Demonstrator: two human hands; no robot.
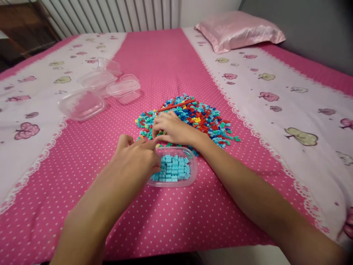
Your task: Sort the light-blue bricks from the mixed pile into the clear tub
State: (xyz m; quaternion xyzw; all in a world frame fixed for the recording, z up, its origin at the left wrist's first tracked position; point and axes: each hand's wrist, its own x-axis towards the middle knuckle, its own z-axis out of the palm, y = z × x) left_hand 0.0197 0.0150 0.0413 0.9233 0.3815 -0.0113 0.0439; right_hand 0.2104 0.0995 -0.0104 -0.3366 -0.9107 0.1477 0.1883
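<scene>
A small clear plastic container (193, 171) stands near the bed's front edge, with many light blue building bricks (173, 167) inside. My left hand (139, 156) is over its left side, fingers curled down and closed; what they hold, if anything, is hidden. Just behind the container lies a heap of mixed small bricks (204, 121) in red, blue, green and yellow. My right hand (172, 127) rests at the heap's near left part with its fingers bent and closed, their tips hidden from view. Across the top of the heap lies a long thin red stick (176, 105).
Several clear plastic containers and lids (82, 106) lie in a group at the left. A pink satin pillow (239, 31) is at the back right. Polka-dot bedding (165, 62) covers the bed, with a slatted white headboard or radiator (124, 14) behind it.
</scene>
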